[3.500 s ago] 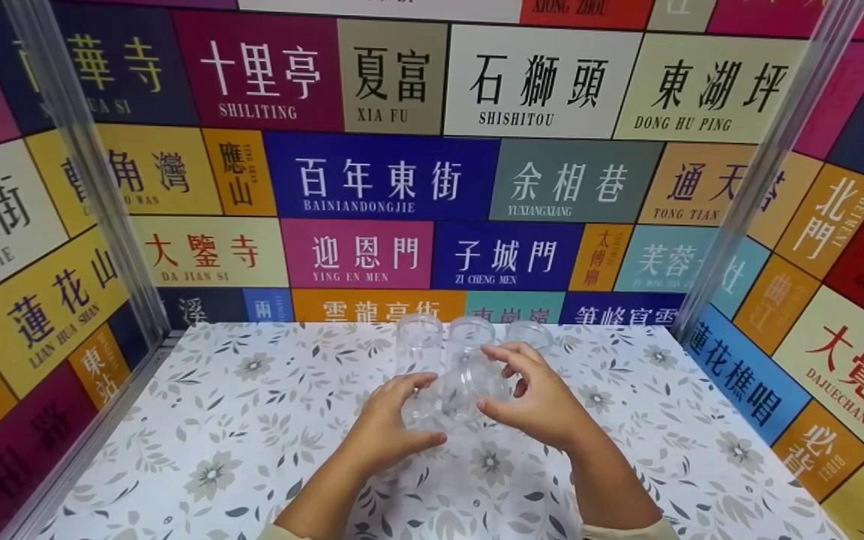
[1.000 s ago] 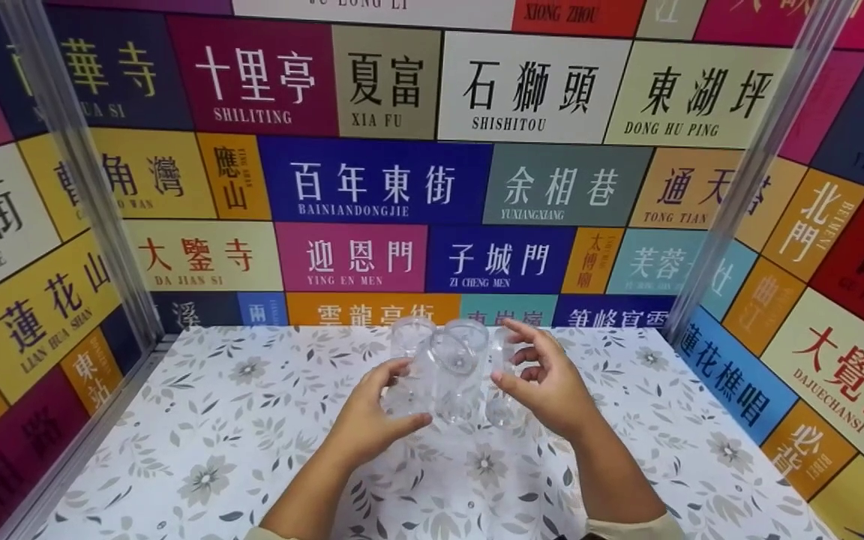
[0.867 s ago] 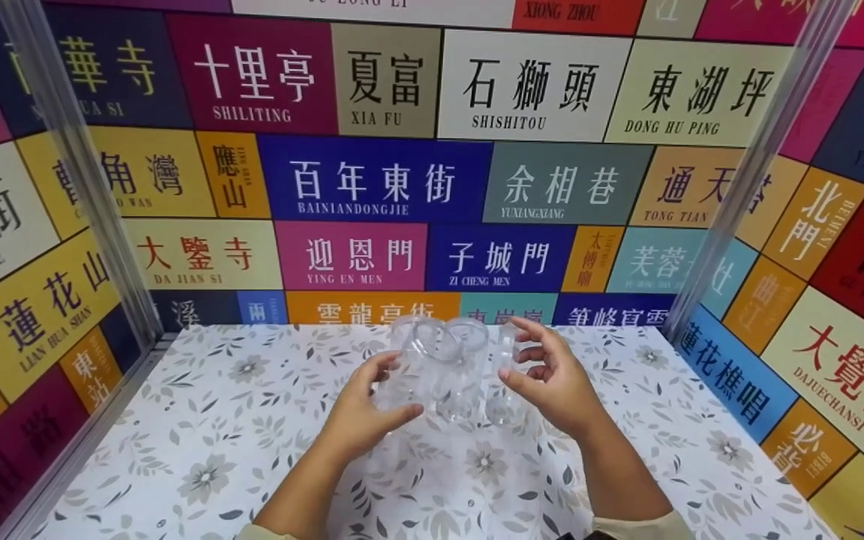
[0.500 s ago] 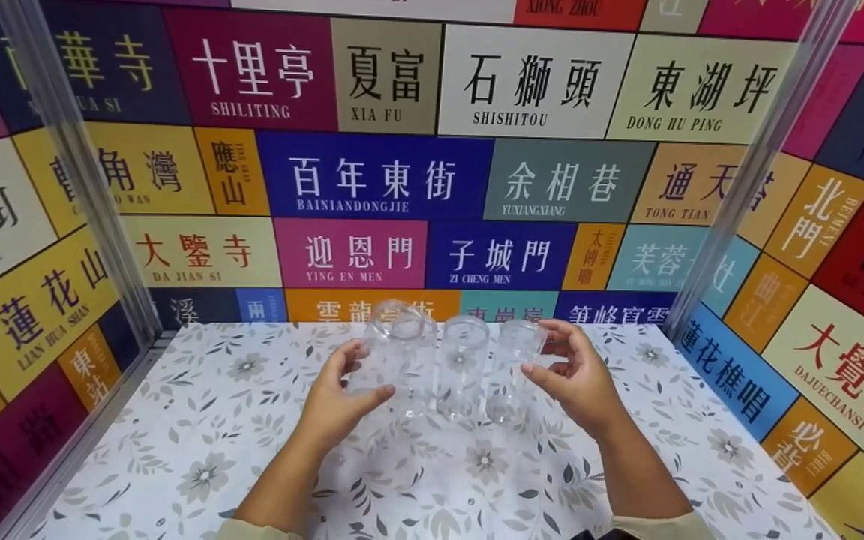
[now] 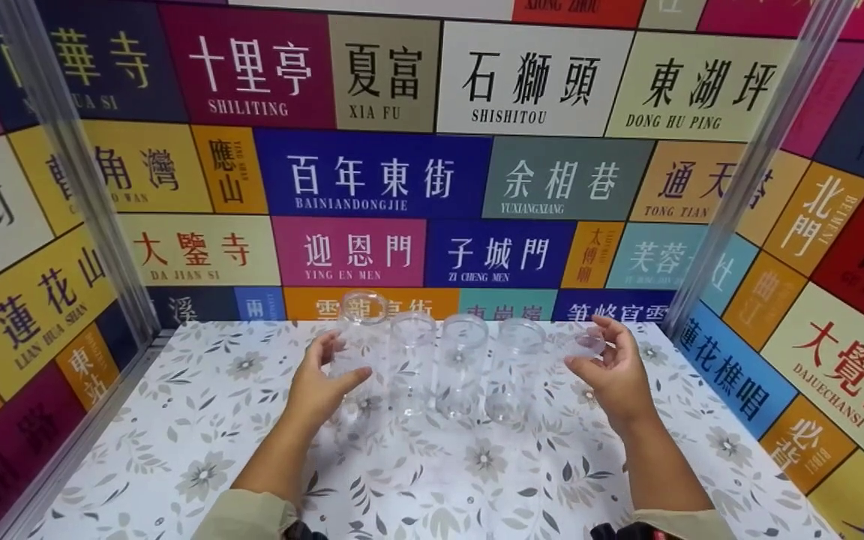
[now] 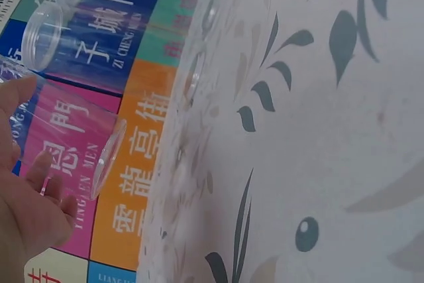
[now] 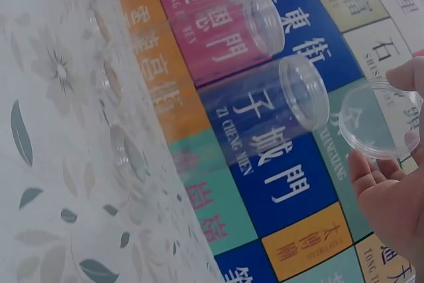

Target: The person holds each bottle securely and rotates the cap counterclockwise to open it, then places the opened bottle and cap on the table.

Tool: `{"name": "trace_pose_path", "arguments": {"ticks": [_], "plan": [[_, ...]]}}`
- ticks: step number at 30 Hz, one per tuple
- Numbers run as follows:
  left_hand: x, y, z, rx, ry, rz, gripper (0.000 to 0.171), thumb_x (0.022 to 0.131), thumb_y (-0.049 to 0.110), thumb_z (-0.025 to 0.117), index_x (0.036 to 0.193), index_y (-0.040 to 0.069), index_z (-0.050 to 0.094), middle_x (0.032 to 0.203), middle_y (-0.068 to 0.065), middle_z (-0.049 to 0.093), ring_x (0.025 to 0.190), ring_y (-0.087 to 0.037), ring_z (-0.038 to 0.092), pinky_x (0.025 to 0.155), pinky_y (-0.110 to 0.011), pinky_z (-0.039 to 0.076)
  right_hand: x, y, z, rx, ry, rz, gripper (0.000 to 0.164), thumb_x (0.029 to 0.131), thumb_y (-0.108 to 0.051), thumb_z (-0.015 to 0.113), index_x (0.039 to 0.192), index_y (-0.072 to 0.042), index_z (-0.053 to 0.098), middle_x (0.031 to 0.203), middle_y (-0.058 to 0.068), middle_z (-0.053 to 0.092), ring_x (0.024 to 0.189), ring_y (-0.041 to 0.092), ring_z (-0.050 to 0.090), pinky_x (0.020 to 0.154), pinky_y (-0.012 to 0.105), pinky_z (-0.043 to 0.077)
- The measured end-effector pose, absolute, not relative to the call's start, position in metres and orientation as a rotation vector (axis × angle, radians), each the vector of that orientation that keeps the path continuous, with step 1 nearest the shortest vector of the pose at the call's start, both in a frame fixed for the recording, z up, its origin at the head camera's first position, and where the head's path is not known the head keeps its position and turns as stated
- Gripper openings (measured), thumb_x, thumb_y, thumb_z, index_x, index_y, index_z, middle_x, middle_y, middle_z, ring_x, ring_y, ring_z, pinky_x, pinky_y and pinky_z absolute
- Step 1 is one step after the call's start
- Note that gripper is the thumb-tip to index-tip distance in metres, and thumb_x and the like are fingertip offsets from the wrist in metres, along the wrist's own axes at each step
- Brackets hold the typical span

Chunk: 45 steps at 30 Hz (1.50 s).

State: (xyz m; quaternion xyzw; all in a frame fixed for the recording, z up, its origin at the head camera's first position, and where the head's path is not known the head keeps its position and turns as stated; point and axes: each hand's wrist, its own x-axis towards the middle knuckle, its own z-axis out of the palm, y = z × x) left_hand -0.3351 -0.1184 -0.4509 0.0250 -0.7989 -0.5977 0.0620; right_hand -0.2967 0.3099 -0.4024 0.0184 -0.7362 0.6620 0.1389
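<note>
My left hand (image 5: pixel 327 382) grips a clear plastic jar (image 5: pixel 363 341) with its mouth uncovered, left of a row of three similar jars. In the left wrist view, that jar's round base (image 6: pixel 108 158) hangs just off the patterned cloth. My right hand (image 5: pixel 616 371) pinches a clear round lid (image 5: pixel 586 344) by its edge, out to the right of the row. Standing upright between the hands are the left jar (image 5: pixel 411 367), middle jar (image 5: pixel 464 367) and right jar (image 5: pixel 516 371). Thick clear lids (image 7: pixel 306 93) cap them in the right wrist view.
A white cloth with grey flowers and leaves covers the table (image 5: pixel 432 480). Behind it rises a wall of coloured name panels (image 5: pixel 376 176). Clear upright corner strips (image 5: pixel 91 172) run up at both sides.
Hands that were close together in front of the row have spread apart. My left hand carried the open jar left past the row; my right hand moved right with the lid. The three jars stayed put.
</note>
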Motion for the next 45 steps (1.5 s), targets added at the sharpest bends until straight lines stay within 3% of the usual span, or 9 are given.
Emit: {"name": "trace_pose_path", "arguments": {"ticks": [3,5,8,11,15,21,27,37,45], "plan": [[-0.344,-0.12,-0.451,0.121,-2.418,-1.832,0.089,0.088,0.035,0.088,0.161,0.028,0.038,0.167,-0.002,0.047,0.161,-0.03,0.035,0.131,-0.056,0.035,-0.306,0.318,-0.407,0.002,-2.19,1.881,0.075,0.099,-0.003,0.07,0.163,-0.016,0.033,0.164,0.008,0.032,0.147,0.022,0.044,0.098,0.014,0.057],[-0.35,-0.122,-0.452,0.148,-2.412,-1.85,0.089,0.088,0.033,0.088,0.161,0.029,0.038,0.168,-0.001,0.046,0.161,-0.03,0.035,0.131,-0.055,0.036,-0.313,0.321,-0.412,-0.06,-2.24,1.857,0.08,0.099,-0.008,0.071,0.167,-0.017,0.03,0.171,0.009,0.029,0.154,0.023,0.041,0.107,0.022,0.057],[-0.357,-0.124,-0.456,0.198,-2.407,-1.874,0.089,0.089,0.032,0.088,0.162,0.029,0.037,0.17,-0.001,0.044,0.161,-0.03,0.035,0.13,-0.054,0.038,-0.323,0.325,-0.421,-0.149,-2.32,1.815,0.089,0.098,-0.017,0.075,0.171,-0.019,0.025,0.177,0.009,0.028,0.162,0.026,0.035,0.124,0.037,0.047],[-0.361,-0.126,-0.461,0.22,-2.407,-1.893,0.089,0.09,0.031,0.087,0.162,0.029,0.036,0.172,-0.003,0.041,0.162,-0.031,0.033,0.13,-0.054,0.038,-0.333,0.328,-0.432,-0.208,-2.39,1.782,0.094,0.097,-0.025,0.079,0.172,-0.018,0.023,0.177,0.009,0.031,0.165,0.028,0.03,0.132,0.048,0.036],[-0.365,-0.128,-0.469,0.205,-2.381,-1.903,0.089,0.091,0.029,0.086,0.163,0.026,0.035,0.172,-0.007,0.04,0.162,-0.034,0.032,0.131,-0.054,0.037,-0.343,0.331,-0.447,-0.236,-2.486,1.697,0.095,0.095,-0.033,0.082,0.17,-0.014,0.028,0.176,0.008,0.035,0.166,0.031,0.028,0.133,0.05,0.033],[-0.372,-0.127,-0.472,0.222,-2.365,-1.887,0.089,0.09,0.026,0.087,0.163,0.022,0.036,0.173,-0.011,0.038,0.162,-0.036,0.031,0.132,-0.055,0.034,-0.357,0.335,-0.463,-0.208,-2.499,1.671,0.092,0.095,-0.029,0.082,0.168,-0.007,0.031,0.175,0.014,0.036,0.164,0.035,0.03,0.133,0.049,0.033],[-0.377,-0.127,-0.471,0.24,-2.365,-1.922,0.09,0.091,0.026,0.086,0.164,0.024,0.034,0.174,-0.008,0.037,0.164,-0.034,0.03,0.133,-0.054,0.033,-0.368,0.336,-0.474,-0.24,-2.529,1.695,0.094,0.095,-0.032,0.083,0.169,-0.008,0.03,0.176,0.013,0.033,0.165,0.035,0.027,0.132,0.051,0.035],[-0.39,-0.116,-0.476,0.316,-2.442,-1.923,0.088,0.091,0.024,0.085,0.163,0.028,0.034,0.175,-0.005,0.036,0.165,-0.032,0.03,0.131,-0.054,0.036,-0.376,0.328,-0.487,-0.268,-2.652,1.67,0.092,0.096,-0.028,0.081,0.168,-0.002,0.03,0.175,0.024,0.03,0.164,0.043,0.024,0.135,0.054,0.027],[-0.395,-0.115,-0.481,0.268,-2.377,-1.932,0.087,0.09,0.019,0.085,0.162,0.019,0.037,0.172,-0.013,0.04,0.163,-0.036,0.032,0.133,-0.051,0.033,-0.384,0.323,-0.497,-0.209,-2.824,1.404,0.09,0.093,-0.027,0.081,0.164,0.003,0.035,0.169,0.028,0.038,0.158,0.048,0.035,0.132,0.058,0.031]]}}
